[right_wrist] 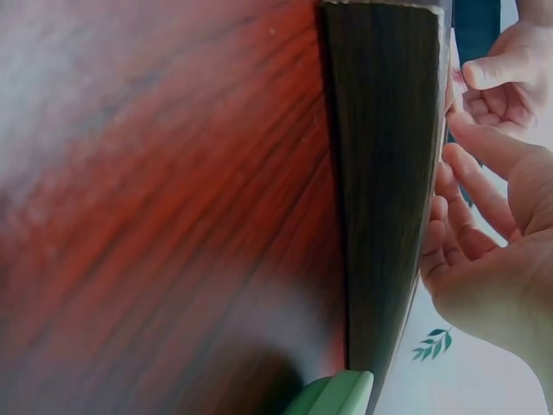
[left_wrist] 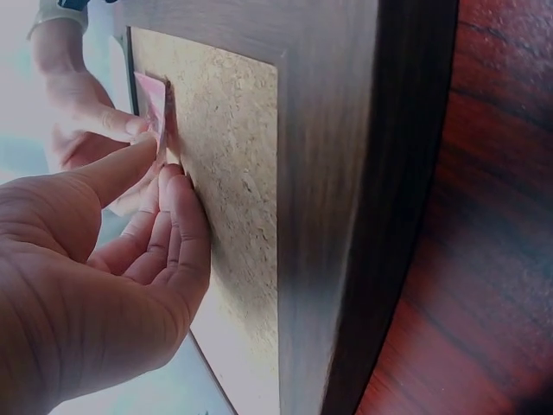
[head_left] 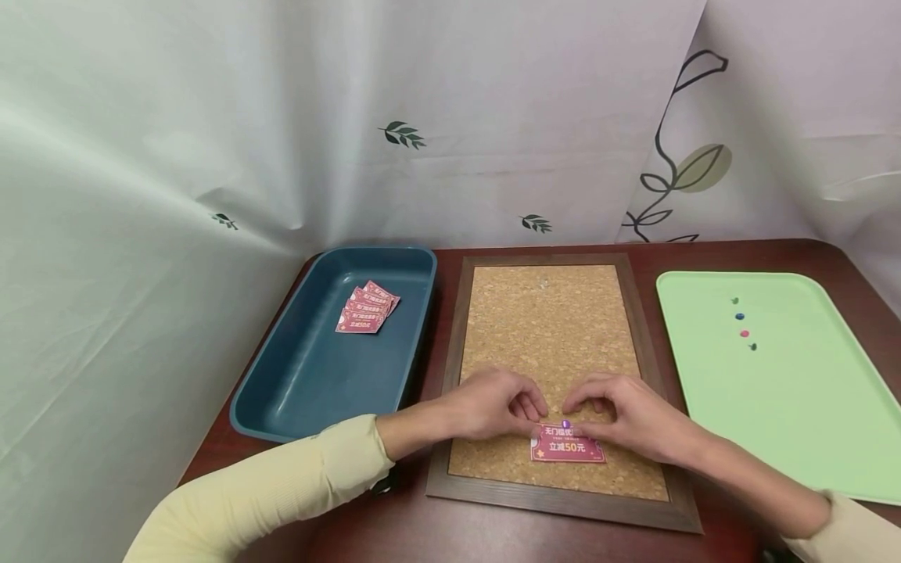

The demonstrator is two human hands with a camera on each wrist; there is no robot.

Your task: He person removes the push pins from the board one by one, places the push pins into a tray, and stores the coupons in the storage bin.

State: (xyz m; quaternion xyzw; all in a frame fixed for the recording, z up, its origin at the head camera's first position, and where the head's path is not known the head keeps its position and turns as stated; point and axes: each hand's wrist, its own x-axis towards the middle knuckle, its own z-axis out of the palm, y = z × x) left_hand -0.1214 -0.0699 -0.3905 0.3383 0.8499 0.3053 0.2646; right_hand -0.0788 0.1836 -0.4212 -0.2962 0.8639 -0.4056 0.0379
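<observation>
A pink coupon point(head_left: 568, 449) lies near the bottom of the framed corkboard point(head_left: 549, 328), with a purple pushpin point(head_left: 565, 424) at its upper edge. My left hand point(head_left: 496, 405) comes from the left, its thumb touching the coupon's upper left corner. On the other side, my right hand point(head_left: 626, 414) reaches in, thumb at the upper right edge close beside the pin. The other fingers of both hands bend loosely over the cork above the coupon. The left wrist view shows the coupon point(left_wrist: 152, 95) standing slightly off the cork. The pin's point is hidden.
A blue tray point(head_left: 281, 375) on the left holds several overlapping pink coupons point(head_left: 366, 309). To the right, a light green tray point(head_left: 795, 407) carries several pushpins point(head_left: 744, 334). A clear pin point(head_left: 543, 283) seems to sit near the board's top. A patterned cloth point(head_left: 464, 180) hangs behind.
</observation>
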